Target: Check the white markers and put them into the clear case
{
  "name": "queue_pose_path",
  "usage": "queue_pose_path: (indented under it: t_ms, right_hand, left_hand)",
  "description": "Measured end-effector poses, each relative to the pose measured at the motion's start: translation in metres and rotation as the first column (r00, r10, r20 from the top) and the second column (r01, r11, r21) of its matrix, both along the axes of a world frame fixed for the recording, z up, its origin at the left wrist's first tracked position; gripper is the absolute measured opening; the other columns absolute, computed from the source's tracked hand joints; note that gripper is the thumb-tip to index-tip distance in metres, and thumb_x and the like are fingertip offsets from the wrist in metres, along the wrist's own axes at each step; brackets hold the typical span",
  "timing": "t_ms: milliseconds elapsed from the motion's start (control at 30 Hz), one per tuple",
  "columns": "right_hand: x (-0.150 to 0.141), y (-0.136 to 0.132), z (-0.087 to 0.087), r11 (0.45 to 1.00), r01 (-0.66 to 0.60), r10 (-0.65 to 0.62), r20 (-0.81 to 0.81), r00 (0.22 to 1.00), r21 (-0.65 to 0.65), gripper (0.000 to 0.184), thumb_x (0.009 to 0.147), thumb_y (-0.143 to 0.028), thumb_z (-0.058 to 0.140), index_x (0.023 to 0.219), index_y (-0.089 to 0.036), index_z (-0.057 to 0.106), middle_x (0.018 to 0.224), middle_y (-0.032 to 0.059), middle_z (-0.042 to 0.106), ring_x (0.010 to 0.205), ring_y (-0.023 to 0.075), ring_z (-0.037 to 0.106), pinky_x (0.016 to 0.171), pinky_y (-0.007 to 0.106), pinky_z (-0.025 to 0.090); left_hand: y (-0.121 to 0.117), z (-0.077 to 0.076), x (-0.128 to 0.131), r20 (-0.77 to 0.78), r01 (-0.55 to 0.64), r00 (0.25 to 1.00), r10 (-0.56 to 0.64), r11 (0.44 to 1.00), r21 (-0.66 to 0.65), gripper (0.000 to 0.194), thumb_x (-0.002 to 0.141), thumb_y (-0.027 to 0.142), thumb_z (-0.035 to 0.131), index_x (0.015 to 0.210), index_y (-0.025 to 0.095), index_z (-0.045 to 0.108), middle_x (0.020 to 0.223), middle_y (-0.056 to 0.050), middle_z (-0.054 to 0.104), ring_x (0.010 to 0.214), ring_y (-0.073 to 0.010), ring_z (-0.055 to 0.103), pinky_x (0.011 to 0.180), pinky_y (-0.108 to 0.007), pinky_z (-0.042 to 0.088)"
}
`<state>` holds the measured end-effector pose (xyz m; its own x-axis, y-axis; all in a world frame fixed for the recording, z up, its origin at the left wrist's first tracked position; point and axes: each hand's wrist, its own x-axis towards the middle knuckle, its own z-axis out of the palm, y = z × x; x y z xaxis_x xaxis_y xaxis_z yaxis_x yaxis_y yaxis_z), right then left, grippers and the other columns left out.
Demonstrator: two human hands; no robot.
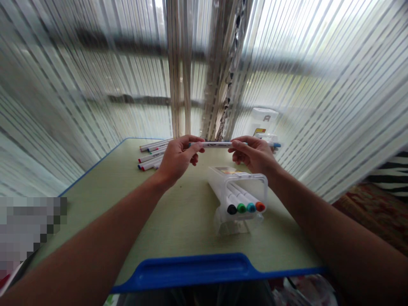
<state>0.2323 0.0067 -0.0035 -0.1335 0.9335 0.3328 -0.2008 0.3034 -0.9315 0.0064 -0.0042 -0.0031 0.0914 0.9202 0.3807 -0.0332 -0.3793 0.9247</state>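
A white marker (217, 145) is held level between my two hands, above the far half of the table. My left hand (180, 155) pinches one end and my right hand (254, 154) pinches the other. Nearer to me, a clear plastic marker case (216, 180) lies on its side with its open end towards me. Several white markers (239, 196) sit in it, with black, green, blue and orange ends showing. Beyond my left hand, a loose group of white markers (151, 158) with coloured ends lies on the table.
The pale green table (105, 212) has a blue edge with a moulded blue tray (194, 272) at the front. Another clear case (264, 121) stands at the back right, near a blue-ended marker (276, 145). Striped sheer curtains (134, 72) hang close behind the table.
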Motion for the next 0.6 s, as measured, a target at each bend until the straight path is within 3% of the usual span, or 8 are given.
queue_pose_path:
  t_ms: [600]
  right_hand:
    - [-0.0003, -0.0004, 0.0025, 1.000, -0.006, 0.006, -0.016, 1.000, -0.009, 0.028, 0.071, -0.039, 0.088, 0.082, -0.017, 0.073, 0.072, 0.0030, 0.075, 0.049, 0.0087, 0.063, 0.043, 0.018, 0.046]
  left_hand:
    - [0.0015, 0.0014, -0.0006, 0.125, 0.071, 0.990, -0.063, 0.995, -0.067, 0.017, 0.089, 0.020, 0.058, 0.094, 0.013, 0.072, 0.079, -0.007, 0.071, 0.053, -0.0105, 0.057, 0.049, -0.023, 0.047]
